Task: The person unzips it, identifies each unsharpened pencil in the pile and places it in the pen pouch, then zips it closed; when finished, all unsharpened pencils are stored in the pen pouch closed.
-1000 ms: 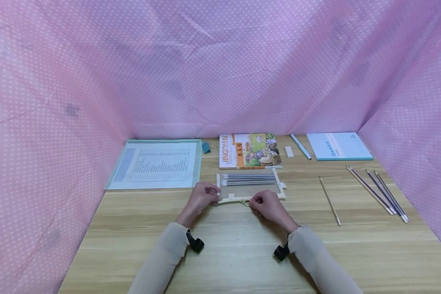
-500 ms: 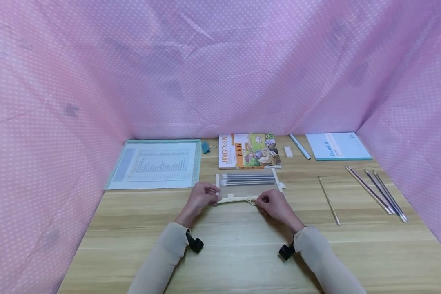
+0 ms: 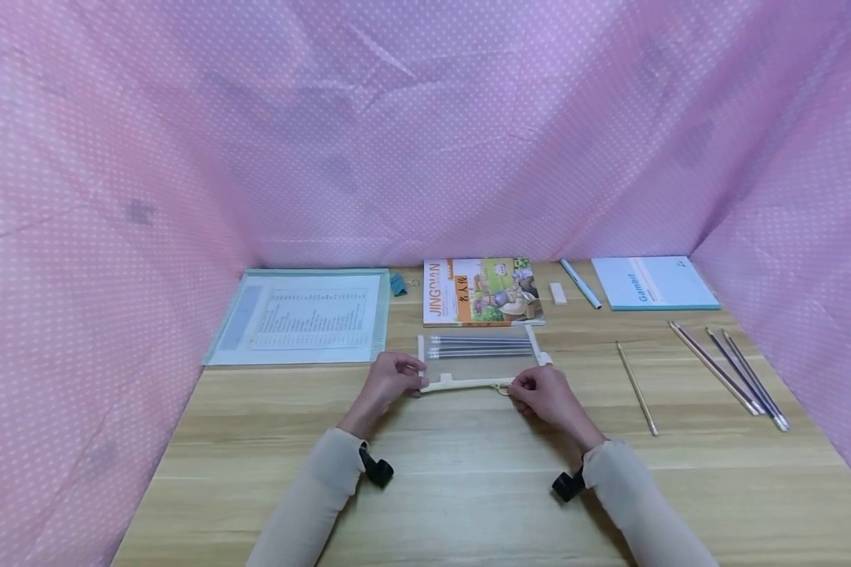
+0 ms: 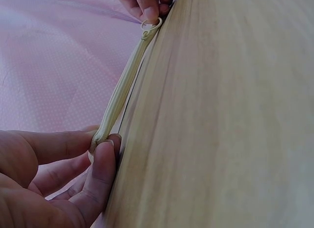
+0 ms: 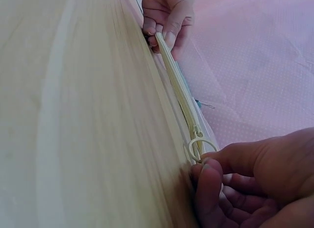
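Note:
A see-through pencil case with cream edges lies mid-table, several dark pencils showing inside it. My left hand pinches its near left corner between thumb and fingers. At the near edge, my right hand pinches the ring-shaped zipper pull. The right wrist view shows this ring at my right thumb and fingertip, with the cream zipper stretching from it to my left hand. Behind the ring, the two zipper edges lie together in the left wrist view.
A picture-cover book lies just behind the case. To the left are a document folder and a blue binder clip. An eraser, a light-blue pen, a blue notebook and several loose pencils lie to the right.
My right hand has slid to the right along the near edge of the pencil case, drawing the zipper pull with it. My left hand has stayed at the left corner.

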`<action>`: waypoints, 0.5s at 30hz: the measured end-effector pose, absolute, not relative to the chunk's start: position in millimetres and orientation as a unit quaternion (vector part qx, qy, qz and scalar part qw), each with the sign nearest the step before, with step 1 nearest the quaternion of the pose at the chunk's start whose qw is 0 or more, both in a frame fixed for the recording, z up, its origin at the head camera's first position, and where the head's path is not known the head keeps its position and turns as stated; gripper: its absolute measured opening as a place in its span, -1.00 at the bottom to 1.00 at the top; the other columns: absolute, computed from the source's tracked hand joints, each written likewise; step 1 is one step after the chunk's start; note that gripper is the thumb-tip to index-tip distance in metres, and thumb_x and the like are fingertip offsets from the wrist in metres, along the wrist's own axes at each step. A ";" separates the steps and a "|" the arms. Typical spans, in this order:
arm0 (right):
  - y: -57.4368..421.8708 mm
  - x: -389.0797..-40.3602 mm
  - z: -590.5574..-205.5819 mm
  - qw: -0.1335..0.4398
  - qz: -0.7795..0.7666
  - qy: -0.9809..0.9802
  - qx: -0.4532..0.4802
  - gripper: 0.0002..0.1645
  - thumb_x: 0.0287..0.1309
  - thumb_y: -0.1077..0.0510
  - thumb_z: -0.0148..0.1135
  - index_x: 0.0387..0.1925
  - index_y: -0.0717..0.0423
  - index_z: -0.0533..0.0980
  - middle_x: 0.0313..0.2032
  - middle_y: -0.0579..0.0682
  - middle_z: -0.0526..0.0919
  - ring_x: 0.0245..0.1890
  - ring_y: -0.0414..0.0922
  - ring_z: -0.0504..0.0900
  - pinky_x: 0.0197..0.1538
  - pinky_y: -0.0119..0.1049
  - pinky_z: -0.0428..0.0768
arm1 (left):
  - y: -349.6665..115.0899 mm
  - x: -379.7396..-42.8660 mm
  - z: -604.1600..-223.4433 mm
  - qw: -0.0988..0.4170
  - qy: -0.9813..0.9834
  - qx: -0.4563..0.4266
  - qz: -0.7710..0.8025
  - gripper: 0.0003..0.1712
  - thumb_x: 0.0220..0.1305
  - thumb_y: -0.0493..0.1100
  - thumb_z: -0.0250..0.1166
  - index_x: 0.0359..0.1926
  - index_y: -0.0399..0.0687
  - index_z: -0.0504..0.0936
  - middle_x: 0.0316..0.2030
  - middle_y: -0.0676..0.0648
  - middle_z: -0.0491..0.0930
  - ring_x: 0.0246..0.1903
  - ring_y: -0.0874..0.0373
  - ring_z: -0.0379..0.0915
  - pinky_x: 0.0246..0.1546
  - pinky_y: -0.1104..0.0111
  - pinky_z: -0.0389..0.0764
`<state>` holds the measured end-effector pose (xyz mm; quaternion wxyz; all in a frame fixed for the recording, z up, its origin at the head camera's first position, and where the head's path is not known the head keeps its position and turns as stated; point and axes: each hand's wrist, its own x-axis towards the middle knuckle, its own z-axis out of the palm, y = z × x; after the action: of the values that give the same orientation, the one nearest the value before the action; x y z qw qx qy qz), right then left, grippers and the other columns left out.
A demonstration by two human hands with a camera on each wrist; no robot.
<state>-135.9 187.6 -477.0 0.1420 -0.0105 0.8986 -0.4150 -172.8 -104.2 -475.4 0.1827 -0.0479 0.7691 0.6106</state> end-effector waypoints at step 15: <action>209.1 -129.6 -475.4 0.117 -0.402 0.908 -0.006 -0.82 0.30 0.19 0.19 -0.37 0.14 0.66 -0.56 -0.04 0.61 -0.53 -0.18 0.55 -0.43 -0.39 0.51 | -103.4 -173.6 -476.3 0.175 0.766 -0.045 0.616 -0.74 0.10 -0.51 0.36 -0.14 -0.40 0.68 -0.37 -0.20 0.67 -0.52 0.19 0.60 -0.42 0.34 0.71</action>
<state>-129.6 209.1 -475.4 0.1166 -0.0060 0.9082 -0.4018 -173.6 -103.4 -476.3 0.1751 -0.0448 0.7664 0.6164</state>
